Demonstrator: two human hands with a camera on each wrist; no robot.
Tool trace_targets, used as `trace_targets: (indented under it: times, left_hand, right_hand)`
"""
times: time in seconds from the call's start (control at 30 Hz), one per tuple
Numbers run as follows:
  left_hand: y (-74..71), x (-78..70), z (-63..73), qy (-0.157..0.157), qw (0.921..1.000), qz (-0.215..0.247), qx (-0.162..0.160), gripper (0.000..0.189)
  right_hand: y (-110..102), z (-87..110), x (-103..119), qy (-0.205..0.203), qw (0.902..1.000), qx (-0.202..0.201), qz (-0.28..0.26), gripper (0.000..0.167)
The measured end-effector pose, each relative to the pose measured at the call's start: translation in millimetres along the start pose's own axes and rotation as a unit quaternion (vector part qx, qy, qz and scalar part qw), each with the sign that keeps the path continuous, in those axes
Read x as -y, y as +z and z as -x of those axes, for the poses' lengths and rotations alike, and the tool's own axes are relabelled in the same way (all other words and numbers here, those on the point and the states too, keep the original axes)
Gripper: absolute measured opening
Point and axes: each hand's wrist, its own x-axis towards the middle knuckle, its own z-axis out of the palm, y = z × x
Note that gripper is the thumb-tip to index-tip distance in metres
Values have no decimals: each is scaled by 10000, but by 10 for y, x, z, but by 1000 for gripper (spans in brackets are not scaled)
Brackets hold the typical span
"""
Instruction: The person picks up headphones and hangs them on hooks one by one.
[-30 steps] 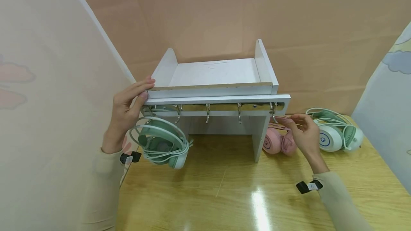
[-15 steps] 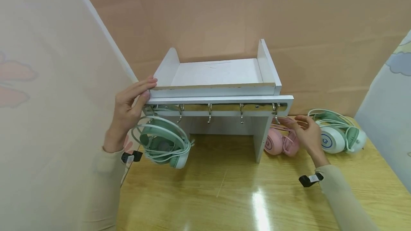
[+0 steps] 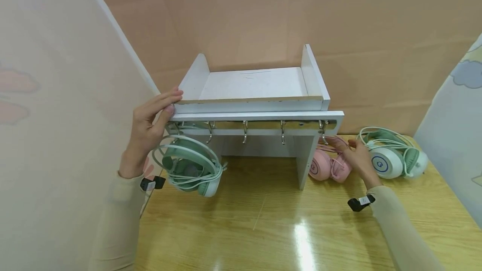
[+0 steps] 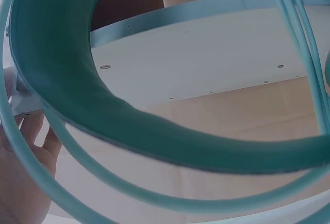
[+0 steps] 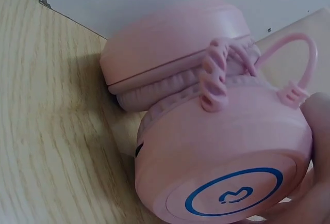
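Observation:
My left hand [image 3: 147, 128] grips the left end of a white wooden shelf [image 3: 256, 107], fingers over the top and thumb at the front. Below it, green headphones [image 3: 193, 149] with coiled cable hang from the leftmost hook; their headband [image 4: 51, 53] fills much of the left wrist view. At the shelf's right side, pink headphones [image 3: 319, 166] lie on the table. My right hand [image 3: 358, 160] holds them near the headband and cable, the fingertips partly hidden. In the right wrist view, fingers [image 5: 314, 193] lie against the pink ear cup [image 5: 221, 146].
Several metal hooks [image 3: 283, 132] line the shelf's front rail. Green-and-white headphones [image 3: 388, 162] lie on the wooden table [image 3: 241, 229], right of my right hand. A pale panel [image 3: 67, 95] stands close on the left, another [image 3: 459, 108] on the right.
My right hand has shifted slightly forward onto the pink headphones, its fingers lower and closer in. My left hand stays on the shelf, and the hanging green headphones stay put.

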Motion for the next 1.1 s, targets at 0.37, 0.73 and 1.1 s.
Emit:
trace_targets:
  times: [0.37, 0.73, 1.1]
  left_hand:
    - [-5, 15, 20, -6, 10000, -11, -42, 29]
    - [1, 8, -6, 6, 10000, -72, 20, 32]
    - [3, -4, 3, -14, 10000, -86, 31, 32]
  right_hand:
    - [-97, -37, 47, 419, 9971, 598, 203, 90]
    - [-100, -48, 1, 583, 9925, 1061, -142, 93]
    - [-76, -60, -39, 575, 9938, 906, -291, 72]
